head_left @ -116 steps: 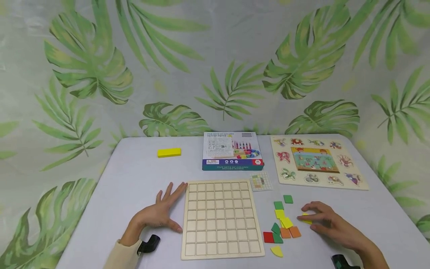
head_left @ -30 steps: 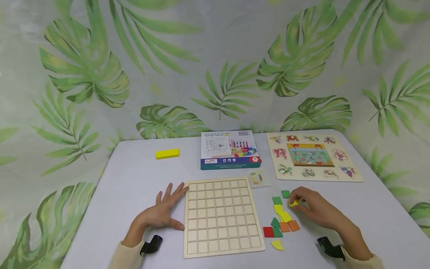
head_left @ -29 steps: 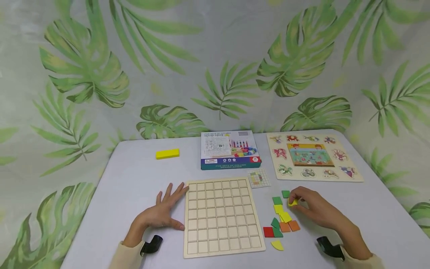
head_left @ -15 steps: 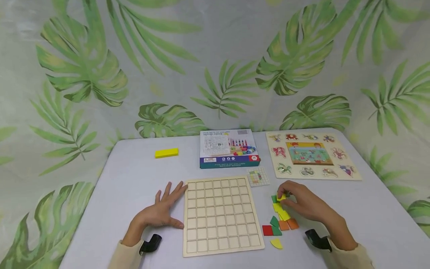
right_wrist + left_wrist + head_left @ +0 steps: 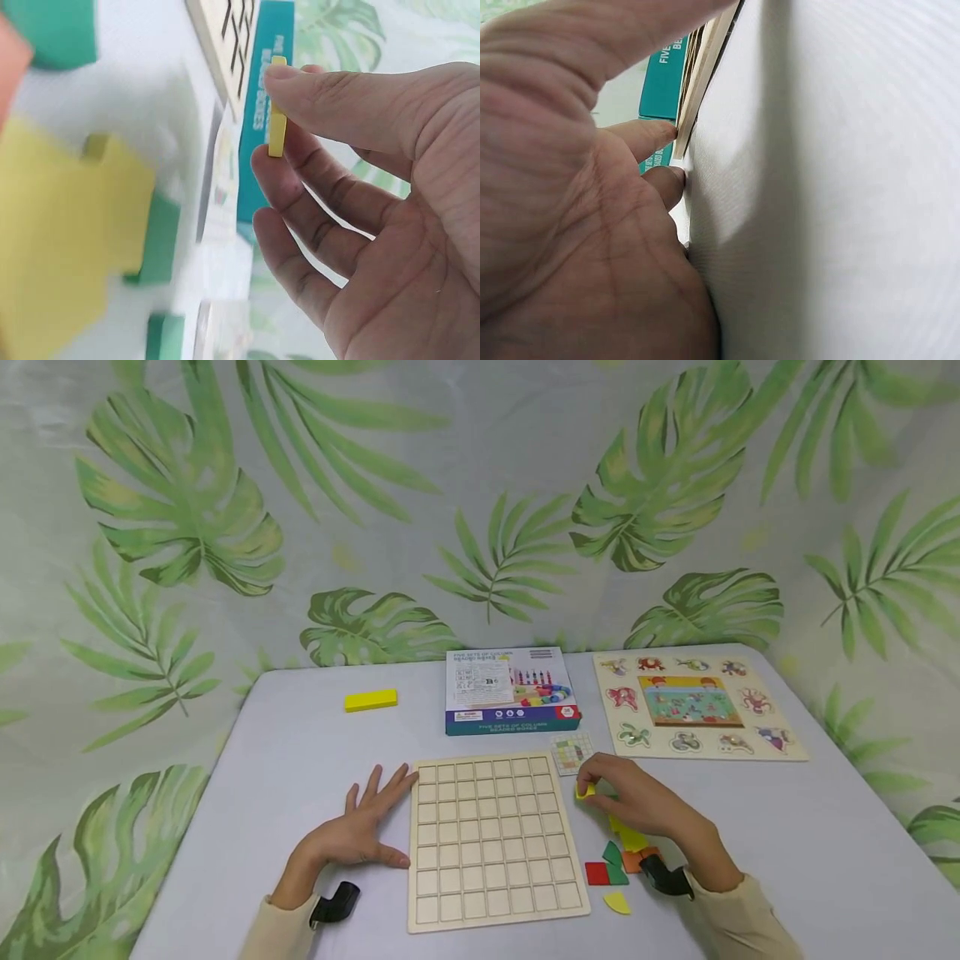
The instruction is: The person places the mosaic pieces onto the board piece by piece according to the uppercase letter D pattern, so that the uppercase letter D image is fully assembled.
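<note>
A wooden grid board [image 5: 491,839] with rows of square recesses lies flat at the middle front of the table. My left hand [image 5: 363,831] is spread beside its left edge, fingertips and thumb touching the rim; the left wrist view shows a finger against the board's side. My right hand [image 5: 637,793] pinches a yellow tile [image 5: 277,112] between thumb and fingers, right of the board's upper right edge. Below that hand lie loose tiles: a red square [image 5: 597,873], green pieces [image 5: 615,863], yellow squares [image 5: 628,837], orange ones and a yellow quarter-circle [image 5: 617,902]. The right hand hides some of them.
A small pattern card [image 5: 566,753] lies by the board's upper right corner. Behind stand a bead-set box [image 5: 512,727] and a sea-animal puzzle board [image 5: 701,743]. A yellow block [image 5: 371,700] lies at the back left. A leaf-print cloth hangs behind the table.
My right hand has picked up the yellow tile and carried it left, over the loose tiles, toward the grid board. My left hand stays at the board's left edge.
</note>
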Motion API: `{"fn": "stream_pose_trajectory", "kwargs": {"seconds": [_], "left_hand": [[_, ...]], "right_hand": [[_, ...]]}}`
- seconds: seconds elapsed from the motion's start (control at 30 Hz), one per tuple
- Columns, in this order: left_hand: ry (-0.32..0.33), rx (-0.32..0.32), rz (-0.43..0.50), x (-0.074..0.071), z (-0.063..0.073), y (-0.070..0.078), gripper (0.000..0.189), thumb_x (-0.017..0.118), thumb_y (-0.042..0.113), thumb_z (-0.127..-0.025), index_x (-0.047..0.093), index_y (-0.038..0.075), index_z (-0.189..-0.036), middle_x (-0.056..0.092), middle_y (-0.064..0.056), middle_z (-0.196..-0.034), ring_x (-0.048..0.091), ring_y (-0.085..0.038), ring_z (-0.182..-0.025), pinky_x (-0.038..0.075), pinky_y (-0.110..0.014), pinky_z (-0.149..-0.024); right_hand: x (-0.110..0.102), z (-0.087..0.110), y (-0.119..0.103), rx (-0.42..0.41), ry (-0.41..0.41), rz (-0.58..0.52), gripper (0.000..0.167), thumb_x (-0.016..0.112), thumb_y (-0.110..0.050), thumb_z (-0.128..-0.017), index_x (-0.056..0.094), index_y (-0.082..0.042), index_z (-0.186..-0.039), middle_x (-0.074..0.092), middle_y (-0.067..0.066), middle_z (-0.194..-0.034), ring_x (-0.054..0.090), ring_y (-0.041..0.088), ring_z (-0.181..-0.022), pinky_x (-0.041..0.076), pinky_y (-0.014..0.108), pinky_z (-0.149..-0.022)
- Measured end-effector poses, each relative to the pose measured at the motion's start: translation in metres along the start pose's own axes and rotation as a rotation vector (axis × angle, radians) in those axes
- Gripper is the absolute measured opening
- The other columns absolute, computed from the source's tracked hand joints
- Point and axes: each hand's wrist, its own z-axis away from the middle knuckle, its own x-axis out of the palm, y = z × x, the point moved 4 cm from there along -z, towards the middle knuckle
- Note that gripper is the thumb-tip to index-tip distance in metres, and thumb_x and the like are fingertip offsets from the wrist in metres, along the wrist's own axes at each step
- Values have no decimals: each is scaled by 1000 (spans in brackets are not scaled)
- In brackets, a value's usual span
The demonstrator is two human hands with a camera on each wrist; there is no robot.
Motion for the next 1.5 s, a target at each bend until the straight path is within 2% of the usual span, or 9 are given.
{"fn": "stream_pose_trajectory", "kwargs": {"seconds": [0.3, 0.73, 1.03, 1.23, 1.4, 1.5], "left_hand": [[-2, -25, -3, 1, 2, -4, 124, 92, 36, -66, 16, 14, -162, 1, -13, -170, -22, -44, -151, -20, -69, -112], [2, -36, 15, 3, 2, -4, 123, 92, 35, -66, 17, 15, -162, 1, -13, -170, -22, -43, -151, -20, -68, -113], [4, -32, 9, 3, 3, -5, 123, 92, 36, -67, 17, 15, -162, 0, -12, -170, -22, -42, -151, -20, -67, -113], [6, -18, -10, 0, -1, -1, 122, 91, 37, -67, 18, 16, -162, 2, -12, -170, -21, -43, -152, -19, -68, -114], [7, -9, -19, -1, -1, 1, 121, 91, 36, -68, 18, 14, -162, 2, -14, -169, -20, -44, -151, -18, -69, -113], [10, -13, -18, -2, 0, 1, 121, 91, 35, -68, 18, 14, -162, 3, -14, -169, -19, -44, -151, -17, -70, -113]], "right_hand": [[8, -29, -21, -59, -28, -16, 14, 74, -9, -89, 65, -16, -97, 63, -5, -98, 59, 15, -94, 54, 45, -89], [20, -65, -51, -83, -46, -74, 11, 73, -13, -91, 66, -14, -100, 66, -3, -99, 62, 18, -97, 55, 47, -90], [31, -88, -70, -162, 5, -105, 14, 75, -11, -90, 66, -11, -101, 68, -1, -99, 65, 19, -97, 55, 46, -90], [45, -96, -74, -132, 42, -165, 18, 79, -11, -85, 67, -10, -98, 69, 0, -94, 66, 20, -93, 57, 45, -88], [58, -100, -74, -78, 30, -174, 18, 81, -10, -83, 68, -8, -96, 70, 2, -93, 67, 24, -92, 56, 44, -86], [62, -103, -76, -63, 13, -149, 15, 79, -9, -84, 69, -8, -95, 71, 3, -93, 67, 22, -91, 56, 42, -85]]}}
